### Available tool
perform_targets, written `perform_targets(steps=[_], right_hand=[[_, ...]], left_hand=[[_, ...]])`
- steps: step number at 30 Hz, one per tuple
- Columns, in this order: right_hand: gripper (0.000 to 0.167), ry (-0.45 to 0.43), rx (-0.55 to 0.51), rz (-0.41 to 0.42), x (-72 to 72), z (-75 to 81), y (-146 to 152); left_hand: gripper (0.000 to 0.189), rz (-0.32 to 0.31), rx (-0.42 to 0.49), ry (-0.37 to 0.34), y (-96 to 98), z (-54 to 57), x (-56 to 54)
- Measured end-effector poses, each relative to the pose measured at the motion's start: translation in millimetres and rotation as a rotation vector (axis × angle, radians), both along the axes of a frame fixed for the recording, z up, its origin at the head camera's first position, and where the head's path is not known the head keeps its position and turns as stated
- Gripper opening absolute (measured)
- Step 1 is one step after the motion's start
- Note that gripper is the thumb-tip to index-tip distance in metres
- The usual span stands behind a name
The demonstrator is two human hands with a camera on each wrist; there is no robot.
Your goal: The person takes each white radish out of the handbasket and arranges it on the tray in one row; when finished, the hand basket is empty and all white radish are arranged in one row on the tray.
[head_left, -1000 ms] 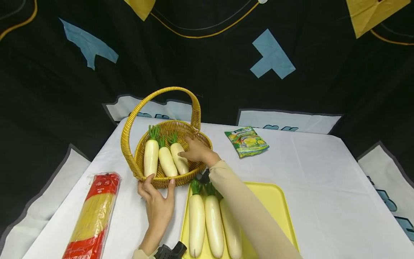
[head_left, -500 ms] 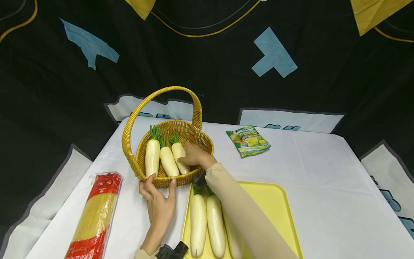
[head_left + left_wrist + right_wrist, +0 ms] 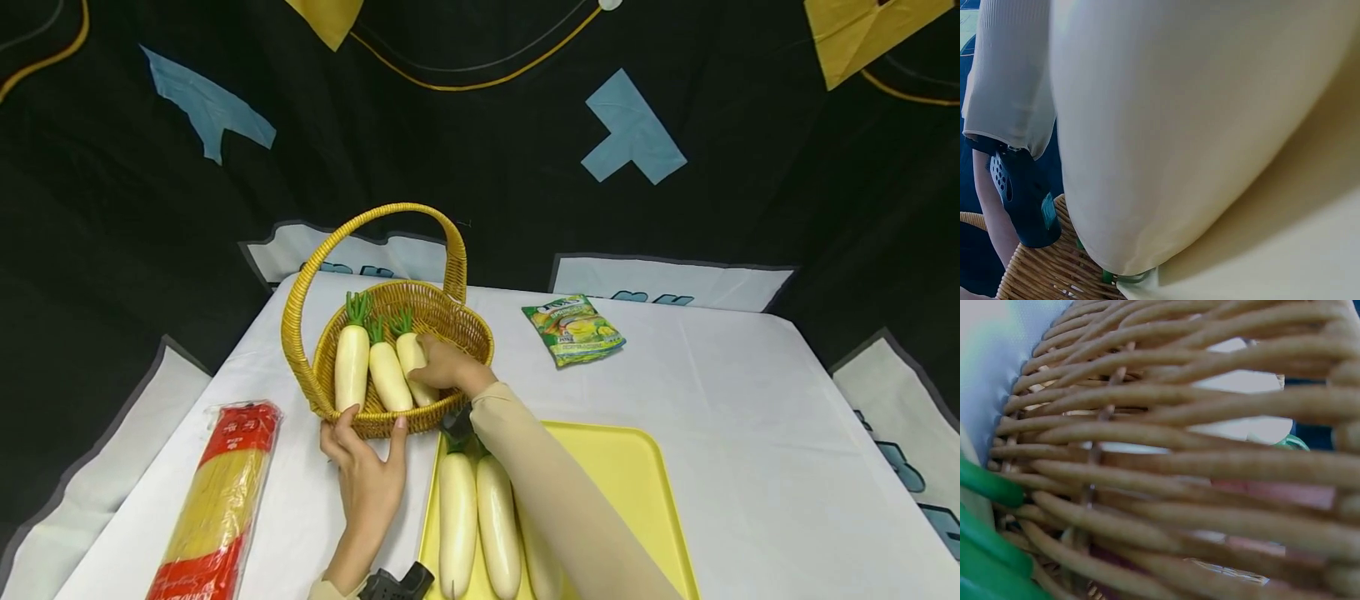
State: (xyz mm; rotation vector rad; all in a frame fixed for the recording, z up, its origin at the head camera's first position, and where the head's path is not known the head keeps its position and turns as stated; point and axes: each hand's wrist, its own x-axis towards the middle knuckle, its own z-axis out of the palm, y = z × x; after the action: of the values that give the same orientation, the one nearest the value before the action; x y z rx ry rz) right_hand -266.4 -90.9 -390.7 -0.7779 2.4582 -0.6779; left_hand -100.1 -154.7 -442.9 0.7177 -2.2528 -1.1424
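Rightmost radish (image 3: 411, 354) lies inside the basket (image 3: 426, 419), leafy top toward the basket's far rim. Left hand (image 3: 367, 473): outside the basket's near rim, fingers and thumb spread, unclenched, tips touching the weave. Right hand (image 3: 450, 367): extends over the basket's right rim, fingers and thumb grasping the rightmost radish.

Left wrist view: black wrist device (image 3: 1025, 197) in plain sight against the wicker, partly tucked away in the head view; a pale radish very close up fills most of the frame. Right wrist view: gaps in the basket wall; green stems (image 3: 991, 544) at its left, blurred.

Around the basket: pasta packet (image 3: 221, 492) to its left and nearer; two other radishes (image 3: 389, 377) within it; yellow tray (image 3: 622, 492) in front of its right side, bearing three tray radishes (image 3: 458, 525). Beige sleeve (image 3: 570, 492) crosses above the tray, partly hiding the rightmost of these. Green packet (image 3: 574, 330) right of the basket, apart.
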Motion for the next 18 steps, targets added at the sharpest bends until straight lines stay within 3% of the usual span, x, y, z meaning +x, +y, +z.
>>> perform_targets(steps=[10,12,18], right_hand=[[0.068,0.015,0.002,0.012,-5.2,-7.7,-3.3],[0.067,-0.001,0.005,0.001,0.5,0.0,-1.3],[0.067,0.032,-0.042,-0.022,1.9,-2.0,1.4]], left_hand=[[0.064,-0.013,0.005,0.001,-0.9,-0.4,0.6],[0.064,-0.011,0.006,-0.002,-0.8,-0.4,0.6],[0.064,-0.01,0.008,0.001,-0.7,0.0,0.0]])
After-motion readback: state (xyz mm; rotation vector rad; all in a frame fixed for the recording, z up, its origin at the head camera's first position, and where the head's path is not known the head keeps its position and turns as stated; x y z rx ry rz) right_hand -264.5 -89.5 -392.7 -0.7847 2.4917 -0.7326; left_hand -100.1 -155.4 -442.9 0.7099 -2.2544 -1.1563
